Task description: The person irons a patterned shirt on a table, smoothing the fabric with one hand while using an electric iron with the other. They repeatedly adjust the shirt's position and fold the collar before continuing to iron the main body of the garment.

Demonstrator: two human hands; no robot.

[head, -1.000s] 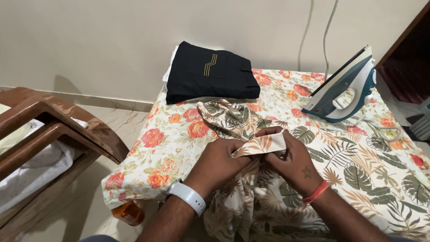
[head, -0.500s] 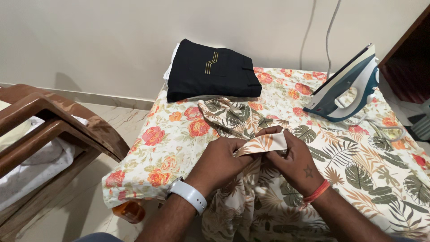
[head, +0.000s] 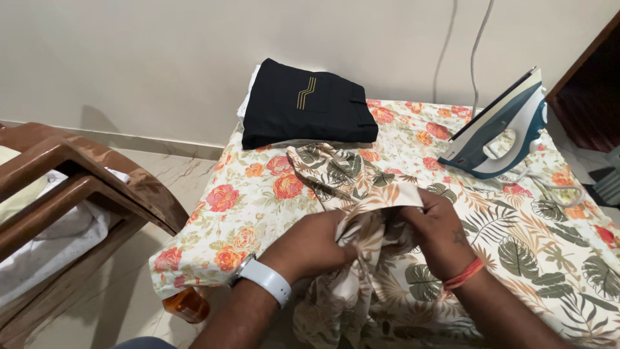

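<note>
Centre frame: cream leaf-printed cotton garment (head: 361, 258) is gripped closed-fisted by left hand (head: 310, 242) and right hand (head: 439, 232) | fabric best pulled taut, edges aligned.

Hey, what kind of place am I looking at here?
Probably a room at home set up for ironing: a steam iron stands on a flower-print cloth, with folded black trousers and a brown plastic chair nearby.

Leaf-print shirt (head: 361, 258) — rose-print cloth (head: 245, 194)
</note>
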